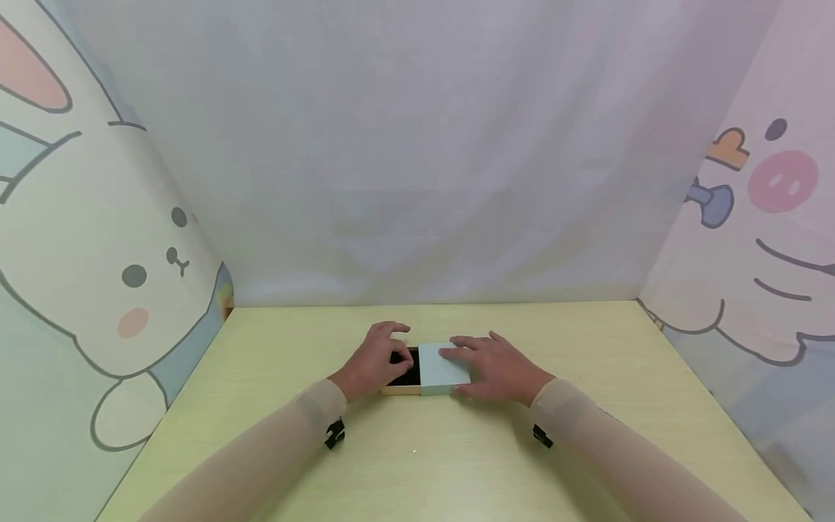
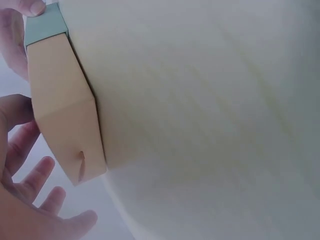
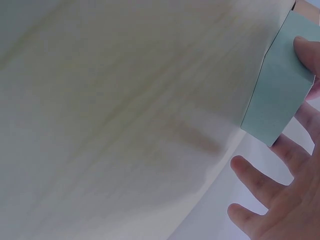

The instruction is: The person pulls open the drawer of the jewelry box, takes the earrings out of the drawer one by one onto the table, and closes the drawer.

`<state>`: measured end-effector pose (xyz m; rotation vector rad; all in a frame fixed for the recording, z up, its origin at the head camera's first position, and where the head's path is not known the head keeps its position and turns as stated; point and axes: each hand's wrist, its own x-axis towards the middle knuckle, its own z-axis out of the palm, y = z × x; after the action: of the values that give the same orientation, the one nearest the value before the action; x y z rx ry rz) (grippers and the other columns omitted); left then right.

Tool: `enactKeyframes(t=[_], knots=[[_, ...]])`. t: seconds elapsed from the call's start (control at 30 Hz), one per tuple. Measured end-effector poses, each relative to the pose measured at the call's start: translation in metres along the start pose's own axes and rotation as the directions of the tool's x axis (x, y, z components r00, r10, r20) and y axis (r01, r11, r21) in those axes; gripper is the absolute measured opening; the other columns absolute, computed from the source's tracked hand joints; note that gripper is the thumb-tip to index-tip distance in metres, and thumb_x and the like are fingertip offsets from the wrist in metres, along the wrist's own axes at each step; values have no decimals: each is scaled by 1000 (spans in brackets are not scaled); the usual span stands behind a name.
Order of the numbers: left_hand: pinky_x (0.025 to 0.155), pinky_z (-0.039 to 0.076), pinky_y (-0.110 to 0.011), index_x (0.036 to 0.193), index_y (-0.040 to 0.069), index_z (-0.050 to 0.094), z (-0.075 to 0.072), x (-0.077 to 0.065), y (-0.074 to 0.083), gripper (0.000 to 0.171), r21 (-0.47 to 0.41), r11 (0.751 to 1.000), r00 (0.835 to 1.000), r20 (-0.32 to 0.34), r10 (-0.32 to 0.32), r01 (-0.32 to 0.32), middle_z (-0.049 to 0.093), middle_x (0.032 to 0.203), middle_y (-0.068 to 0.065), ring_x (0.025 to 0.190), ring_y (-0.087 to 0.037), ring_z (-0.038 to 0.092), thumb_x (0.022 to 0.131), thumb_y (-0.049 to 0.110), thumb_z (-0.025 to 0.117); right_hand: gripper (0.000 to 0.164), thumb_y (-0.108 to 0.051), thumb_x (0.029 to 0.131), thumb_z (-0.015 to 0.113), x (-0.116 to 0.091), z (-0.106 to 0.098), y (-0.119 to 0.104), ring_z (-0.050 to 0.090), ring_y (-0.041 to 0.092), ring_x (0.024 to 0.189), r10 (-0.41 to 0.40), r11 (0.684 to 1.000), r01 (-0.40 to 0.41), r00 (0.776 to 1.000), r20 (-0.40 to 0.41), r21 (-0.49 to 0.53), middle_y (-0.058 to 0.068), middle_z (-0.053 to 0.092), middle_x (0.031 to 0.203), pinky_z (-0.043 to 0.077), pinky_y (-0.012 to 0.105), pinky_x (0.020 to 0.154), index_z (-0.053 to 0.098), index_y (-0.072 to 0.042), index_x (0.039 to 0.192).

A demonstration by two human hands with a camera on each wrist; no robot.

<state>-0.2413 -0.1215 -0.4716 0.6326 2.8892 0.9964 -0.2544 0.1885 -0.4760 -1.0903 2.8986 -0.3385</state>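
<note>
A slide-out drawer box lies near the middle of the table. Its pale green sleeve (image 1: 442, 366) is on the right; the peach-coloured tray (image 1: 401, 391), dark inside, is drawn partly out to the left. In the left wrist view a small ribbon tab (image 2: 81, 162) shows on the tray's end. My right hand (image 1: 501, 370) holds the sleeve, thumb on its near side and fingers over the top and far side. Over the tray, my left hand (image 1: 373, 365) brings thumb and forefinger close together, the other fingers spread loosely. I cannot tell whether those fingertips pinch anything.
The pale wooden table (image 1: 417, 471) runs back to a plain light curtain (image 1: 417, 159). Cartoon-printed cloth stands at both sides, with a rabbit (image 1: 85, 239) on the left. Each sleeve cuff has a small black strap piece (image 1: 335, 433) beneath it.
</note>
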Motion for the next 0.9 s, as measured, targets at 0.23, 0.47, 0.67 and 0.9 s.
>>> enactKeyframes(t=[0.23,0.47,0.67,0.9], knots=[[143,41,-68,98,19,89,-3,-2,4,16,-4,1000,1000,-13,5,-5,60,173,-15,175,-47,37,111,13,83,73,-56,105,85,0,-1,0,70,40,156,0,1000,0,1000,1,-1,8,62,179,43,82,134,64,-32,171],[143,42,-66,98,19,89,-2,-4,7,15,-2,1000,1000,-3,-4,4,58,176,-12,177,-47,35,111,13,83,73,-54,105,85,-2,-4,-2,70,42,156,-8,1000,8,1000,3,13,10,62,178,43,83,134,65,-30,170],[144,40,-69,98,19,88,-2,-6,13,14,-12,1000,1000,-4,-3,3,57,177,-12,178,-47,34,110,13,84,73,-55,105,85,-2,-2,-2,70,41,155,-8,1000,8,1000,-2,5,10,62,178,44,83,134,65,-30,170],[143,40,-70,96,20,88,-1,-7,18,15,-15,1000,1000,-4,18,-18,58,177,-11,178,-47,34,109,15,86,73,-55,105,85,-1,-1,-1,70,41,155,-1,1000,1,1000,6,2,10,62,179,43,82,134,64,-31,171]])
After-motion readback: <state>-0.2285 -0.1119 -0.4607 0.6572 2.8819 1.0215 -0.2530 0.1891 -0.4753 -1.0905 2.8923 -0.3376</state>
